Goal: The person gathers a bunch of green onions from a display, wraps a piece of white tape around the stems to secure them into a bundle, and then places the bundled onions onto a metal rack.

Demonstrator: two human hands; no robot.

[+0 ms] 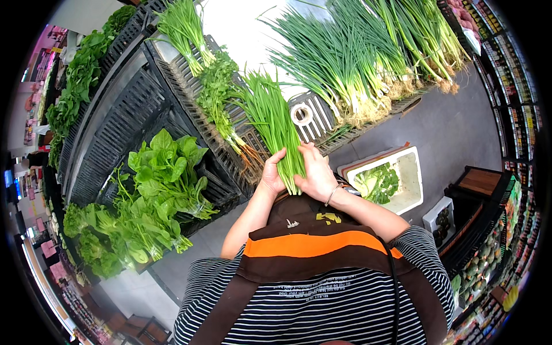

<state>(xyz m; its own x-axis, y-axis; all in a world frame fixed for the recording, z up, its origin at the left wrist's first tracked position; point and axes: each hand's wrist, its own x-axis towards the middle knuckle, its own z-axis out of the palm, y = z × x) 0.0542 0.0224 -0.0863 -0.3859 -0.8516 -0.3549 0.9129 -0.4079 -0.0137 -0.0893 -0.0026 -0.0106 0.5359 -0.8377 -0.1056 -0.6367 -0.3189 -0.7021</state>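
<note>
My left hand point(273, 173) and my right hand point(318, 175) are both closed around the lower stalks of a bunch of garlic chives point(270, 118). The cut ends point toward my apron, and the long leaf tips stretch away over the black slatted rack point(253, 141). To the left of the chives lies a bunch of coriander point(217, 95) with its orange-brown roots toward me. A white ring, perhaps a tape roll point(301, 114), rests on the slats just right of the bunch.
Spring onions point(351, 75) with pale roots line the far right of the rack. Another chive bunch point(183, 31) lies far left. Leafy greens point(161, 178) fill the near-left shelf. On the floor to the right, a white foam box point(411, 184) holds loose leaves, near a dark stand point(466, 201).
</note>
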